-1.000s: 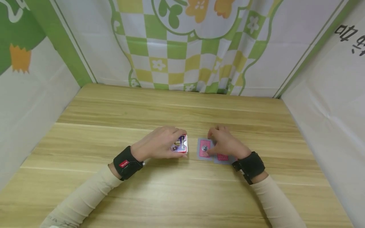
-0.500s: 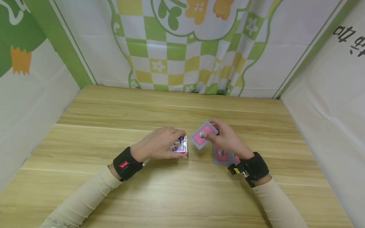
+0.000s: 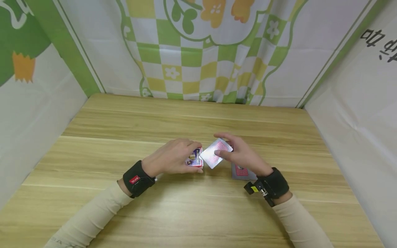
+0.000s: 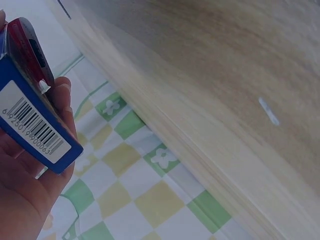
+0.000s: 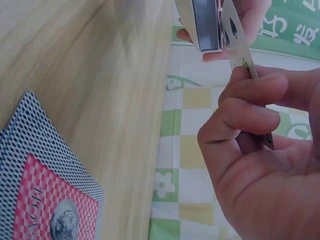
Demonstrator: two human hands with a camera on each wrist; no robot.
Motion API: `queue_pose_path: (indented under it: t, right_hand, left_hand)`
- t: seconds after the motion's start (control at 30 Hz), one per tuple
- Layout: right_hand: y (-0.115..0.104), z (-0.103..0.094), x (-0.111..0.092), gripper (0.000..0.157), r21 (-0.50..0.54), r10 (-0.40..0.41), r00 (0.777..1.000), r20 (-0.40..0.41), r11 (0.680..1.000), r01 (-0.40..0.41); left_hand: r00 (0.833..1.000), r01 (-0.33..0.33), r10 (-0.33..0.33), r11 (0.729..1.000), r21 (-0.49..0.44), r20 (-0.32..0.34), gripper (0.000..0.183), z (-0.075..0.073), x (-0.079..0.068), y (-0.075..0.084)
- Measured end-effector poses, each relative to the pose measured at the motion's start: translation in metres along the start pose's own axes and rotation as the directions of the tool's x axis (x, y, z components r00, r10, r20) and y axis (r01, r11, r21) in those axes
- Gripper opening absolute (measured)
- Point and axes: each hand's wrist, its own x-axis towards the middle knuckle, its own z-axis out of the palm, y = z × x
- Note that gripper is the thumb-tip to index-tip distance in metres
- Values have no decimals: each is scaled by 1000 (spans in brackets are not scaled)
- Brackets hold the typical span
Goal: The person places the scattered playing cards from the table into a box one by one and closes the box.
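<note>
My left hand (image 3: 170, 156) grips a playing card box (image 3: 193, 159), thumb and fingers along its opposite sides. In the left wrist view the box's blue end with a barcode (image 4: 35, 127) faces the camera. My right hand (image 3: 246, 156) pinches a playing card (image 3: 209, 156), thumb on its red patterned back. The card is tilted, one corner overlapping the box's notched end in the head view. Seen from the right wrist, the card's face (image 5: 235, 37) with black pips stands beside the box's end, where a grey stack of card edges (image 5: 207, 25) shows.
Below my right hand, a face-down card (image 3: 241, 173) with a red patterned back lies on the wooden table (image 3: 186, 213), partly hidden by the wrist. A checkered green and yellow curtain (image 3: 201, 65) hangs behind the table's far edge, and white fabric walls stand at both sides.
My right hand has picked one face-down card off the table, turned it at an angle and carried it left to the box. My left hand has stayed in place, holding the box.
</note>
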Motion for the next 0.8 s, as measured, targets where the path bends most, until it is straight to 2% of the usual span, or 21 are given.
queue_pose_path:
  t: [0.13, 0.27, 0.33, 0.47, 0.67, 0.73, 0.8]
  right_hand:
    - [7, -1, 0, 46, -8, 30, 999, -21, 999, -31]
    - [20, 4, 3, 42, 74, 80, 993, -83, 995, -73]
    - [22, 10, 5, 41, 123, 79, 991, -106, 990, -66]
    - [22, 18, 8, 41, 147, 45, 985, -167, 989, -20]
    - [17, 14, 7, 41, 231, 5, 963, -270, 971, 59]
    - [14, 13, 6, 40, 189, -19, 967, -256, 980, 69]
    - [11, 11, 5, 42, 108, -41, 979, -198, 992, 63]
  left_hand:
    - [1000, 3, -3, 1000, -18, 4, 65, 1, 2, 1]
    - [1000, 9, -9, 1000, -15, 10, 70, 2, 4, 3]
    - [1000, 8, -8, 1000, -8, 3, 72, 1, 6, 5]
    - [1000, 7, -7, 1000, -1, -23, 72, -2, 10, 9]
    - [998, 42, -43, 999, -29, -38, 69, -6, 25, 14]
    - [998, 51, -52, 998, -31, -33, 68, -8, 34, 14]
    - [998, 52, -53, 998, -38, -18, 66, -10, 45, 14]
